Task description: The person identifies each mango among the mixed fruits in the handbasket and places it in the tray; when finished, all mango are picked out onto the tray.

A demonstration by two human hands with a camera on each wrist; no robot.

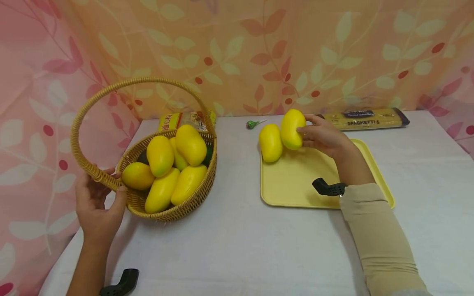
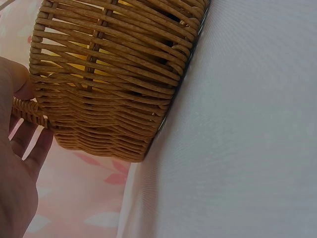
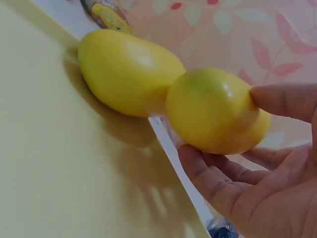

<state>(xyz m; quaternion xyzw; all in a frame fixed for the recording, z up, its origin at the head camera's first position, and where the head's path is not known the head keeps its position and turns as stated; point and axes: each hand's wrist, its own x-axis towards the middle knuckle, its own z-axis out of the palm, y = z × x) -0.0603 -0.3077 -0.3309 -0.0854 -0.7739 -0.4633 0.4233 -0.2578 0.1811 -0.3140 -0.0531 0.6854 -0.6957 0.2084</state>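
My left hand [image 1: 97,209] grips the wicker basket [image 1: 192,203] where its tall handle meets the rim; in the left wrist view the fingers [image 2: 38,148] curl round the handle's base. Several yellow mangoes [image 1: 160,156] fill the basket, and something dark green shows behind them. Over the far left part of the yellow tray [image 1: 296,189], my right hand [image 1: 326,139] holds a mango [image 1: 292,129] between thumb and fingers. Another mango [image 1: 270,144] lies on the tray at its far left corner, right beside the held one. The right wrist view shows the held mango [image 3: 218,111] raised off the tray.
Behind the tray lies a spaghetti pack [image 1: 366,120]. A small green-wrapped lollipop [image 1: 252,124] is on the white tablecloth [image 1: 229,238] between basket and tray. Partly hidden behind the basket is a yellow and red food packet [image 1: 171,122]. Floral curtains [image 1: 237,53] close off the back.
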